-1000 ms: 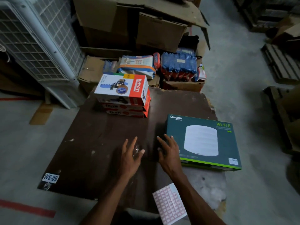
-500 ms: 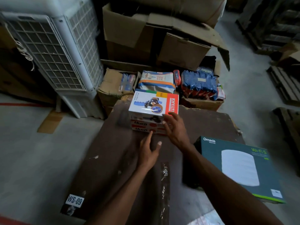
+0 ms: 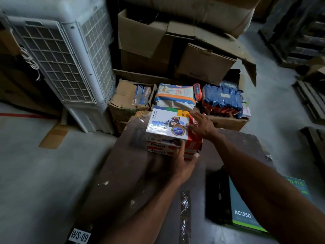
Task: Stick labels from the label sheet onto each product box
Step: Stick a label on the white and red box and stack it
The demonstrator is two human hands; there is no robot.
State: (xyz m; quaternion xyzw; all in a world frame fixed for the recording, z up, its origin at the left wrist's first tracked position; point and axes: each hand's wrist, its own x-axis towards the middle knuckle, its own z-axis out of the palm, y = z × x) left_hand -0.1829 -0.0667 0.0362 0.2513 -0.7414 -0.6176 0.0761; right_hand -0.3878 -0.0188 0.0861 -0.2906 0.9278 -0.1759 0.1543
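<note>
A stack of product boxes stands at the far side of the dark table [image 3: 123,173]. Its top box [image 3: 165,124] is white with a carton sealer picture and a red side; under it lie red and white Ikon boxes [image 3: 158,148]. My right hand [image 3: 201,126] rests on the top box's right edge with its fingers spread. My left hand [image 3: 183,164] touches the near front of the stack, fingers pointing up. A green Wi-Fi box [image 3: 246,215] lies at the table's near right, partly behind my right forearm. The label sheet is out of view.
A white air cooler [image 3: 61,59] stands on the floor at the left. Big cardboard cartons [image 3: 202,64] and blue packets [image 3: 221,99] crowd the space behind the table. A WS-09 tag [image 3: 80,235] marks the table's near left corner. A crinkled clear strip [image 3: 184,213] lies on the table.
Both hands have reached forward from the table's near middle to the stack of boxes. The view moved forward, so the label sheet left the frame.
</note>
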